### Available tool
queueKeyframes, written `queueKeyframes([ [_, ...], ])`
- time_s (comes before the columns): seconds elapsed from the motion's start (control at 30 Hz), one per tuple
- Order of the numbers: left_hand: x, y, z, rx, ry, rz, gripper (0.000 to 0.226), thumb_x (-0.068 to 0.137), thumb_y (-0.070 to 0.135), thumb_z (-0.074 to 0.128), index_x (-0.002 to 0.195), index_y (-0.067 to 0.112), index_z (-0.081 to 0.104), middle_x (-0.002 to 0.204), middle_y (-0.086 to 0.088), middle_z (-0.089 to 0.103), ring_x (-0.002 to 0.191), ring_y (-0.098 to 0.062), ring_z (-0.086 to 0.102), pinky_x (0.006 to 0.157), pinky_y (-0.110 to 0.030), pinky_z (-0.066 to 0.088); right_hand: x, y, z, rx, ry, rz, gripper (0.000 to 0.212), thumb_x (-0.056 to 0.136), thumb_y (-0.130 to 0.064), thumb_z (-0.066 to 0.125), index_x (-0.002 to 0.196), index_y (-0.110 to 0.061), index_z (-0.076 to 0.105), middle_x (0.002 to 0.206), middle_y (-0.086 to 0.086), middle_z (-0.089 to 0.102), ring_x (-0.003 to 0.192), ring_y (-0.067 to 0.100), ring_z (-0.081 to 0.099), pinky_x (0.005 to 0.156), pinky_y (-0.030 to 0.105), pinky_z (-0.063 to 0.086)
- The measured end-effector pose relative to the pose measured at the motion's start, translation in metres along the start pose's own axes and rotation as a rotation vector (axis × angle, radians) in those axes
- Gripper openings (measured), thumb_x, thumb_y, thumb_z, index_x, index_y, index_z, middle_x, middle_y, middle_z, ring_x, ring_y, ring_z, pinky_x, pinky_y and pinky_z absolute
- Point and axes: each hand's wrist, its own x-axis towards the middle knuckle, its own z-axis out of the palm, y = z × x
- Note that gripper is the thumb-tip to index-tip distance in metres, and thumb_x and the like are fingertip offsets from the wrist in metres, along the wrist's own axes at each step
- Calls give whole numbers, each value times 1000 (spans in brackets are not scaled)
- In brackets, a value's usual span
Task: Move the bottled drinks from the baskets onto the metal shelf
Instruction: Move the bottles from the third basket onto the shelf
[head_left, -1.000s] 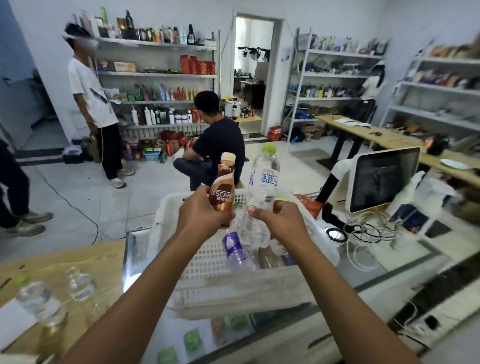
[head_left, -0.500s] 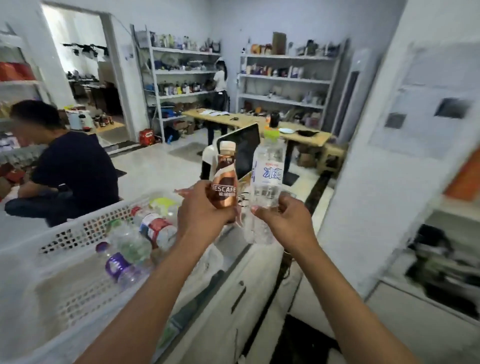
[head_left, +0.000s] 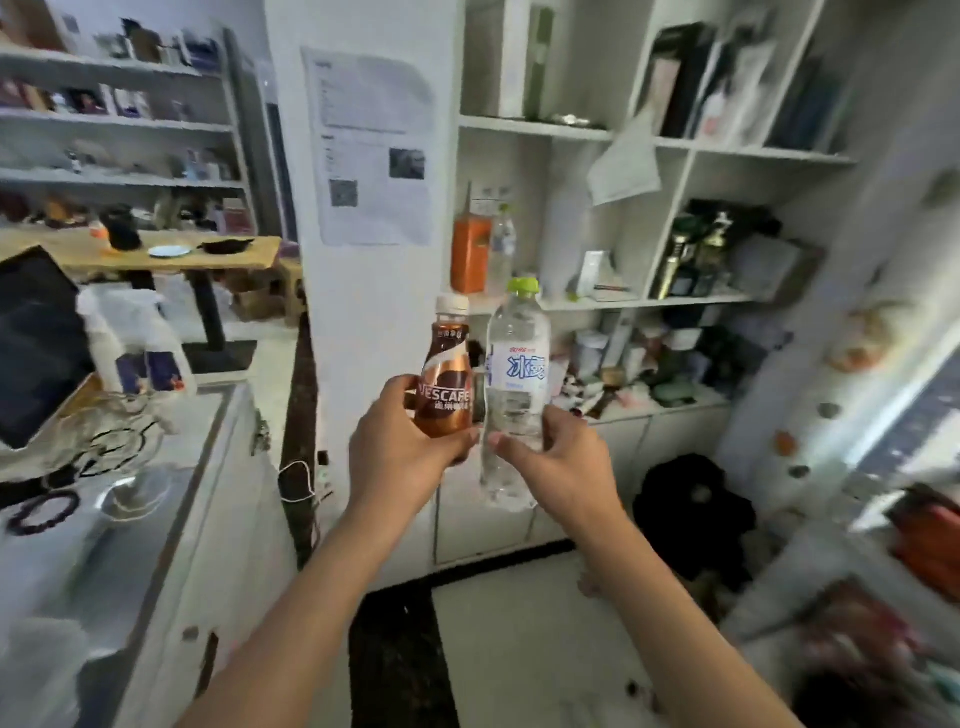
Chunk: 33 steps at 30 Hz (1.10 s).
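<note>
Between the worktop's right edge and the white shelves, the left hand (head_left: 402, 457) grips a coffee bottle (head_left: 445, 387) and the right hand (head_left: 563, 460) grips a water bottle (head_left: 514, 395), both upright. Carrying step; next, find the metal shelf, not identifiable here.

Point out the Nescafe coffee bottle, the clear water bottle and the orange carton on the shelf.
Nescafe coffee bottle (head_left: 445, 387), head view, on its brown label.
Clear water bottle (head_left: 519, 364), head view, on its white label.
Orange carton (head_left: 470, 254), head view, on its front face.
</note>
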Motion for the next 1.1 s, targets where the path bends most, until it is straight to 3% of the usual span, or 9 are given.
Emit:
queueKeyframes([
  [0.13, -24, 52, 67, -69, -154, 124, 71, 47, 54, 87, 108, 45, 51, 85, 24, 62, 79, -1, 62, 64, -19, 45, -28, 35, -80, -76, 167, 78, 37, 72, -55, 73, 97, -29, 71, 80, -13, 73, 74, 6, 68, 70, 35, 57],
  [0.3, -74, 123, 142, -167, -300, 247, 76, 49, 47, 92, 114, 38, 53, 93, 19, 64, 83, -3, 64, 72, -28, 54, -74, 77, -181, -86, 338, 164, 33, 75, -52, 76, 99, -30, 72, 83, -14, 75, 78, 7, 70, 75, 38, 59],
  [0.37, -100, 152, 168, -185, -339, 288, 77, 48, 47, 91, 115, 36, 54, 94, 19, 64, 83, -3, 64, 71, -26, 52, -95, 94, -220, -97, 408, 185, 34, 75, -51, 76, 102, -31, 72, 85, -14, 75, 80, 8, 71, 77, 39, 59],
  [0.53, -177, 231, 231, -226, -438, 355, 76, 50, 49, 91, 115, 35, 55, 90, 21, 60, 81, -3, 60, 73, -25, 48, -157, 138, -319, -129, 559, 229, 32, 73, -54, 75, 100, -36, 72, 83, -19, 75, 78, 2, 70, 77, 38, 59],
  [0.77, -273, 325, 304, -326, -589, 364, 71, 50, 50, 91, 106, 46, 47, 82, 31, 56, 73, 17, 55, 60, -10, 39, -232, 193, -436, -168, 707, 253, 26, 72, -60, 74, 92, -44, 70, 80, -28, 71, 70, -5, 67, 66, 31, 58],
  [0.87, -298, 351, 329, -366, -649, 377, 72, 50, 47, 91, 108, 45, 49, 85, 29, 58, 75, 18, 56, 65, -15, 45, -245, 208, -470, -193, 766, 262, 23, 73, -59, 75, 88, -42, 70, 78, -31, 69, 68, -7, 66, 61, 26, 52],
  [1.0, -317, 381, 365, -386, -729, 403, 70, 52, 47, 91, 109, 43, 50, 94, 22, 64, 86, 3, 62, 81, -32, 57, -248, 228, -506, -224, 817, 297, 27, 74, -62, 74, 91, -41, 69, 77, -30, 70, 67, -7, 66, 63, 27, 55],
  [1.1, -325, 403, 397, -413, -767, 418, 71, 53, 51, 90, 110, 44, 48, 99, 20, 64, 91, -1, 63, 79, -32, 57, -244, 244, -531, -283, 864, 330, 28, 74, -62, 74, 92, -42, 68, 76, -25, 71, 68, -5, 66, 65, 28, 56],
])
